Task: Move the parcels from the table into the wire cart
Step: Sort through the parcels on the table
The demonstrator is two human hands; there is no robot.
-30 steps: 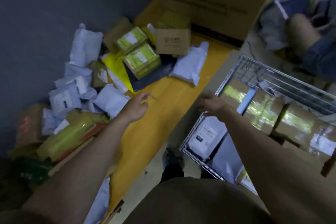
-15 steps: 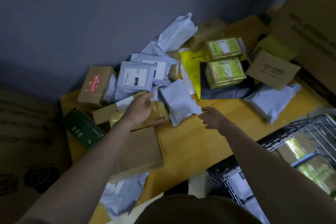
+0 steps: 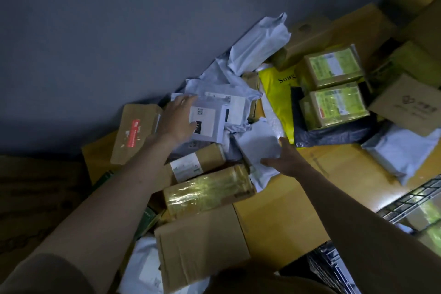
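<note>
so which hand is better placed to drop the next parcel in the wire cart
Probably the right hand: it touches the white poly mailer and is nearer the wire cart. The left hand rests on the labelled grey mailer, farther away.

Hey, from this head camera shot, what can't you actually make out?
- Black wire cart: cut off by the right edge; its contents are hidden.
- White shipping label on the grey mailer bag: print too small, partly under the left hand.
- Right hand on the white plastic mailer: grip unclear.
</note>
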